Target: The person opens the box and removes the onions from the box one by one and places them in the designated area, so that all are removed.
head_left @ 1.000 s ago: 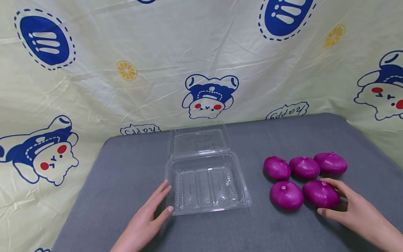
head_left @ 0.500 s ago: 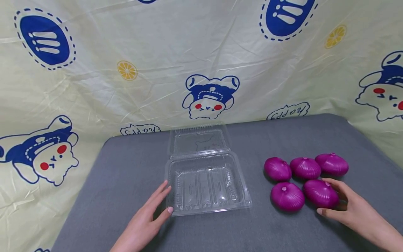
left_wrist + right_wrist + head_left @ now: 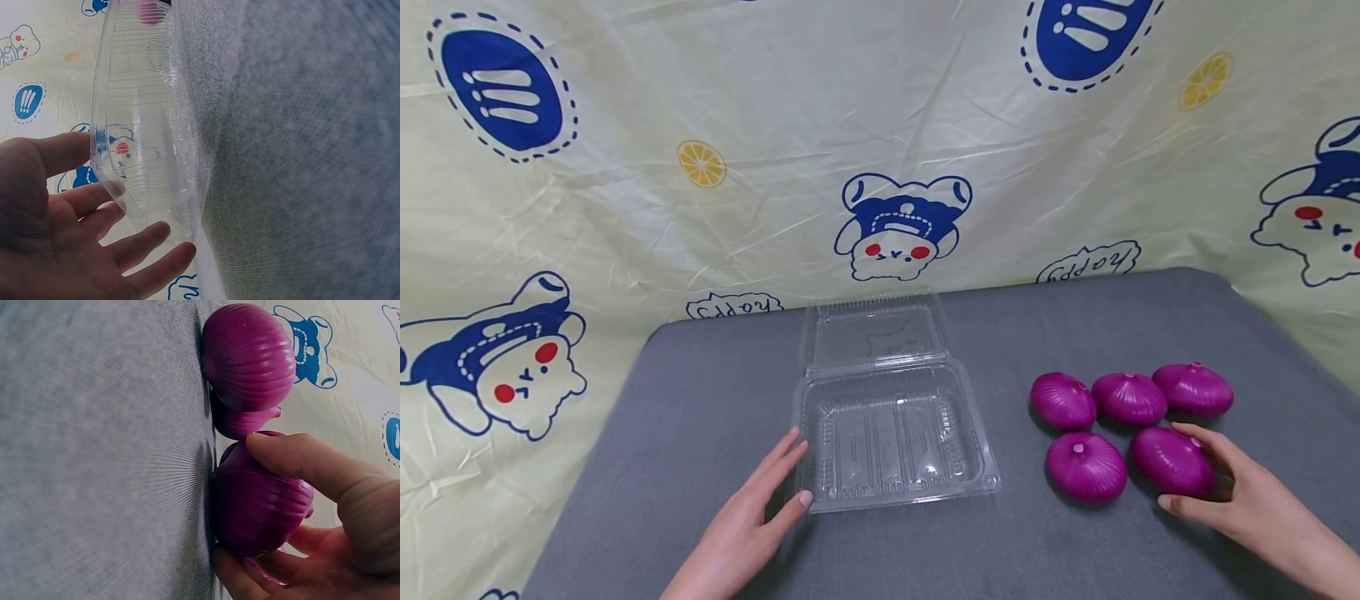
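My right hand (image 3: 1262,504) holds the front-right purple onion (image 3: 1171,460), its thumb at the near side and fingers at the far side. In the right wrist view the thumb presses on this onion (image 3: 259,506), which sits close over the cloth. Just left of it lies another onion (image 3: 1086,467). At the left corner of a clear plastic clamshell box (image 3: 902,502), my left hand (image 3: 741,525) spreads its relaxed fingers. The left wrist view has the thumb and fingers at the rim of the box (image 3: 99,94). The lid (image 3: 874,333) lies folded back.
Behind the front pair, a row of 3 more onions rests on the grey cloth: a left one (image 3: 1063,402), a middle one (image 3: 1129,398) and a right one (image 3: 1193,390). A printed curtain (image 3: 775,225) hangs along the table's back edge.
The onion in my right hand has tilted and shifted slightly right, opening a small gap from its left neighbour. My left hand and the box stay put.
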### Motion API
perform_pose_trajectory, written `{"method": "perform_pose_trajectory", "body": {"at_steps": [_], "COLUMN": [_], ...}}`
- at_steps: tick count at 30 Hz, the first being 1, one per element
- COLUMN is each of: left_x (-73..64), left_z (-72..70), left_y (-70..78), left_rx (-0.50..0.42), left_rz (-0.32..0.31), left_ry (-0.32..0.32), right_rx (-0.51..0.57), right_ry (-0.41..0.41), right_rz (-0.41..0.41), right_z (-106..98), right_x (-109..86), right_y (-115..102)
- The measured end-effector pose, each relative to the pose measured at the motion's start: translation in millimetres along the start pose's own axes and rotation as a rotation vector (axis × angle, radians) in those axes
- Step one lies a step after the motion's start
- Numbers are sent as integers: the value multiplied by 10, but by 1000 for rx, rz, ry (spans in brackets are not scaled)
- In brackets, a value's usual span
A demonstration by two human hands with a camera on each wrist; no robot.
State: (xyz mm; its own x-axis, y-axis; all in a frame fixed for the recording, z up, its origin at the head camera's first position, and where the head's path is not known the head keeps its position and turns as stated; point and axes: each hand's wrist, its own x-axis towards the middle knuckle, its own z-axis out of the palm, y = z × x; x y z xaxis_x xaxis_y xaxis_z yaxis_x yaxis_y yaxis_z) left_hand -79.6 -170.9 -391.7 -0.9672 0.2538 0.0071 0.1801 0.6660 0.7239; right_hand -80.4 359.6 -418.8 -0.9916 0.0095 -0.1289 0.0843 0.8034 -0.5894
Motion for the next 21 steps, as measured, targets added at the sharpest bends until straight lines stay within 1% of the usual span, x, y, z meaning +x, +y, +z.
{"method": "perform_pose_trajectory", "body": {"at_steps": [4,9,14,18,21], "left_x": [-4,-11,-20,-29,-29], "left_z": [11,9,1,-4,2], "left_y": [-6,-2,6,15,14], "left_rx": [12,7,2,-1,1], "left_rz": [22,19,28,47,49], "left_ry": [13,7,11,21,23], "right_rx": [-13,-3,12,10,16], "right_ry": [12,6,-15,-27,-17], "right_rz": [-7,-3,24,52,50], "right_z": [-2,-16,-33,-43,-50], "right_x": [-16,-39,-43,-43,-51], "right_y": [13,12,-23,-65,-87]}}
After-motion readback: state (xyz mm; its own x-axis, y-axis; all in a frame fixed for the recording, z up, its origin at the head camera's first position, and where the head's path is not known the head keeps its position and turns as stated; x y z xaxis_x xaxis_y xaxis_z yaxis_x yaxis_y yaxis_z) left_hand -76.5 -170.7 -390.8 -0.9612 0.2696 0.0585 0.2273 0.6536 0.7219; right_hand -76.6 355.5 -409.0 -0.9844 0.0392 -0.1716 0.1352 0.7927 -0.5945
